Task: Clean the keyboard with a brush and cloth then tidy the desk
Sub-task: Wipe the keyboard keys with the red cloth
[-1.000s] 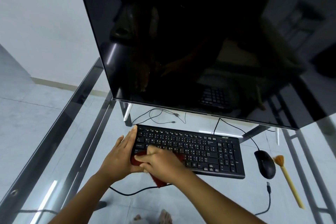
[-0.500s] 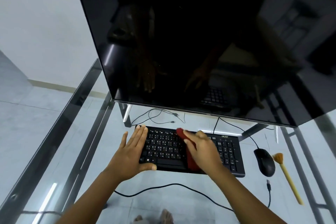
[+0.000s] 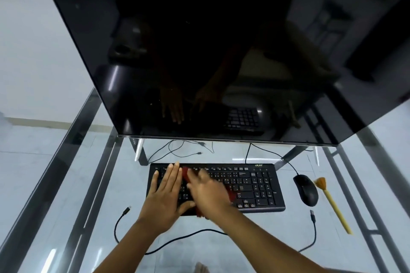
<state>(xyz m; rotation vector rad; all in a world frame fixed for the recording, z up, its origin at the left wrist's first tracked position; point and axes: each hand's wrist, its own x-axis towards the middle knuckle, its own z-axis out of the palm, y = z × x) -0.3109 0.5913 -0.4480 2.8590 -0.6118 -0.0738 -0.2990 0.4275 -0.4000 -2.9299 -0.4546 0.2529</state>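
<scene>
A black keyboard (image 3: 255,186) lies flat on the glass desk (image 3: 221,241) below the monitor. My left hand (image 3: 165,195) rests flat on its left end, fingers spread, holding nothing. My right hand (image 3: 208,190) presses a red cloth (image 3: 231,194) onto the keys just right of the left hand; the cloth shows at the fingertips and beside the palm, mostly hidden under the hand. A yellow-handled brush (image 3: 331,204) with orange bristles lies on the desk at the right, beyond the mouse.
A large dark monitor (image 3: 210,51) looms over the back of the desk on angled legs. A black mouse (image 3: 306,189) sits right of the keyboard. Loose black cables (image 3: 177,239) run across the front and behind the keyboard. Metal frame bars edge the desk.
My right hand has swept the red cloth from the keyboard's middle back to the upper left keys. My left hand has slid further onto the left keys.
</scene>
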